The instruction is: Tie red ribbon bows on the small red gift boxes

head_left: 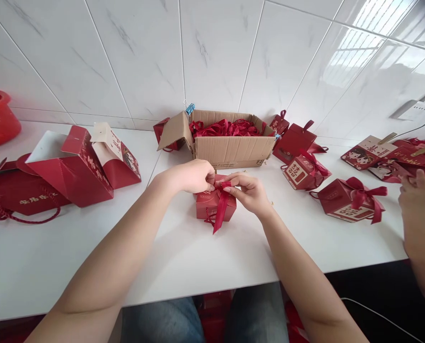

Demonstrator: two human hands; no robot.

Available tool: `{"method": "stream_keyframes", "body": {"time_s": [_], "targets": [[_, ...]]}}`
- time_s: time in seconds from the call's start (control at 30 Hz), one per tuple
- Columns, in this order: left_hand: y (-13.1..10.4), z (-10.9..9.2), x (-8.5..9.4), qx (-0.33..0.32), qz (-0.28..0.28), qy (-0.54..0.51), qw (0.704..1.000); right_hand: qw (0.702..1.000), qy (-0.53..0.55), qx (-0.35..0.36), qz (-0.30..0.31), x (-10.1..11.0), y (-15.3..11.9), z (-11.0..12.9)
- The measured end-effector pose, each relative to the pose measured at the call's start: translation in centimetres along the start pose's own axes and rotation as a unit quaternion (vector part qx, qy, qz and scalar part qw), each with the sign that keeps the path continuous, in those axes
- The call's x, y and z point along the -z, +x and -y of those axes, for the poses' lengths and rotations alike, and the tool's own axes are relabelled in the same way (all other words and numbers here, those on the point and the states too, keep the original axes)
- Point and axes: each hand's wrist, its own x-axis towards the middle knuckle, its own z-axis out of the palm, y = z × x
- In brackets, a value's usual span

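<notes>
Here's the red card box [204, 210], small and angular, centre of the white tabletop [187, 271], glossy ribbon [221, 210] trailing down its near side! Left hand [194, 177] and right hand [247, 191] both pinch that ribbon on top. Beyond, one corrugated carton [230, 152] heaped with ribbons [234, 127]; right, two boxes with bows [332, 197]; left, two open boxes [73, 174].
</notes>
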Motion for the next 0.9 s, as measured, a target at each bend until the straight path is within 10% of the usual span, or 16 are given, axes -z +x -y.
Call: {"method": "stream_keyframes", "body": {"time_s": [0.9], "targets": [[-1.0, -0.1, 0.3, -0.012, -0.008, 0.006, 1.0, 0.951, 0.179, -0.234, -0.099, -2.0, 0.4, 2.1]]}}
